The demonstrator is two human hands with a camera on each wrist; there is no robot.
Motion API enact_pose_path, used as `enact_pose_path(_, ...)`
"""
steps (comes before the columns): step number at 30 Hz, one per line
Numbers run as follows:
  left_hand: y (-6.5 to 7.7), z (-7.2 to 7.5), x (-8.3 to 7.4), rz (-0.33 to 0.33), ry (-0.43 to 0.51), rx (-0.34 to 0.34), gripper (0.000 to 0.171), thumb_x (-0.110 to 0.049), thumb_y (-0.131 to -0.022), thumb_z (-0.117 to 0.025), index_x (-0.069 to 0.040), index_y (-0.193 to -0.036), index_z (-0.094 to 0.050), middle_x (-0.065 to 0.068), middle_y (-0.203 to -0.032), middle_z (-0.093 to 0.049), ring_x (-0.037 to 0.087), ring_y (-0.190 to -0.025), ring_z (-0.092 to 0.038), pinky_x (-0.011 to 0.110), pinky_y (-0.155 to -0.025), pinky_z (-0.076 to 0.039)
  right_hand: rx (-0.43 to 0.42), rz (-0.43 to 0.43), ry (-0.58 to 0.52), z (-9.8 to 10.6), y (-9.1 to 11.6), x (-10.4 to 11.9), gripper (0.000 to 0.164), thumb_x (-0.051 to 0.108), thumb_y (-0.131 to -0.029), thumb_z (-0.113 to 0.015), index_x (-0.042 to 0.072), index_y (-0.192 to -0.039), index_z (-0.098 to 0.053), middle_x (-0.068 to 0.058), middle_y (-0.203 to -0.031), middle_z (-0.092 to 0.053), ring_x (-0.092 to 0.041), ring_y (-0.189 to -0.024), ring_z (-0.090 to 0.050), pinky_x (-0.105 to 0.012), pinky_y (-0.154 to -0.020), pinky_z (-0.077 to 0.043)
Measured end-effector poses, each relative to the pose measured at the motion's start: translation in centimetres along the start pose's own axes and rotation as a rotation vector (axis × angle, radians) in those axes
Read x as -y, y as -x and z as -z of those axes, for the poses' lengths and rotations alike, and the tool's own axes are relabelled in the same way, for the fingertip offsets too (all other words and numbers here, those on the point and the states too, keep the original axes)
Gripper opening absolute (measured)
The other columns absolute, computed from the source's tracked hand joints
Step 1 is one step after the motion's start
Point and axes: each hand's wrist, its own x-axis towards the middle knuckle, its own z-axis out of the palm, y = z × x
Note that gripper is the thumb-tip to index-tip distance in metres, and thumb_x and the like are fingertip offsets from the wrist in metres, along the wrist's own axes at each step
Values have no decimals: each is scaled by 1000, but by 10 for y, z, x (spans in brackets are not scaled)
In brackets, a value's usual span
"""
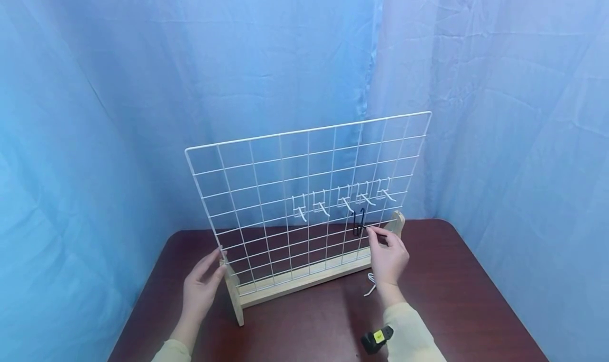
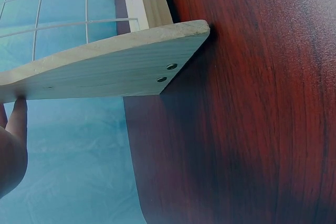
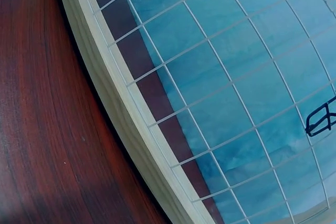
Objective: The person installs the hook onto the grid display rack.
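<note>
A white wire grid panel (image 1: 266,193) stands in a wooden base (image 1: 304,286) on the table. My right hand (image 1: 390,253) pinches a black wire hook (image 1: 358,225) by its prong, holding it up against the lower right part of the grid. That hook (image 3: 321,119) also shows at the right edge of the right wrist view. At the grid's left end, my left hand (image 1: 202,285) holds the top of the wooden side piece (image 1: 233,293) between thumb and fingers. In the left wrist view, a fingertip touches this side piece (image 2: 121,64) from outside.
Several white hooks (image 1: 343,201) hang in a row across the grid, above the black one. A loose white hook (image 1: 370,285) lies on the dark red table (image 1: 295,333) beside my right wrist. Blue cloth (image 1: 285,61) hangs behind and along both sides.
</note>
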Motion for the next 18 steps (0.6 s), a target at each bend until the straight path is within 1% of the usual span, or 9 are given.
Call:
enact_pose_path(2, 0, 0, 1, 0, 0, -1, 44, 8, -89, -68, 3, -132, -60, 12, -125, -66, -13, -110, -53, 10, -88, -49, -2, 19, 5, -1, 1, -1, 6, 7, -78, -84, 6, -83, -80, -9, -79, -73, -27, -74, -66, -10, -67, -43)
enact_pose_path(4, 0, 0, 1, -1, -4, 2, 43, 7, -89, -68, 1, -132, -61, 11, -125, -66, -13, -110, -52, 9, -88, -49, 3, 39, 13, -2, 2, -2, 7, 7, -78, -84, 7, -83, -80, -9, -78, -73, -27, -74, -65, -12, -67, -43)
enact_pose_path(9, 0, 1, 1, -15, 8, 7, 42, 2, -90, -70, -3, -131, -63, 7, -124, -66, -10, -111, -54, 10, -88, -50, 41, 94, 39, -1, 5, -5, 7, 5, -77, -83, 5, -83, -79, -10, -80, -72, -29, -78, -64, -27, -69, -47)
enact_pose_path(11, 0, 2, 1, -23, 24, 11, 42, 2, -90, -70, -4, -131, -63, 4, -123, -67, -9, -111, -55, 11, -88, -51, 57, 110, 43, -1, 7, -7, 9, 4, -77, -83, 5, -84, -79, -10, -81, -73, -29, -79, -63, -32, -71, -47)
enact_pose_path(15, 0, 2, 1, -24, 44, 14, 43, 3, -89, -70, -3, -131, -63, -1, -121, -67, -8, -111, -55, 12, -88, -51, 96, 126, 32, 1, 11, -13, 14, 2, -75, -85, 5, -87, -79, -9, -84, -73, -28, -82, -62, -33, -74, -47)
enact_pose_path(18, 0, 1, 0, -17, 36, 13, 42, 3, -90, -70, -3, -131, -63, 3, -122, -67, -9, -110, -55, 11, -87, -51, 125, 130, 27, 4, 15, -18, 18, 1, -74, -85, 4, -90, -78, -9, -87, -73, -27, -85, -61, -32, -77, -46)
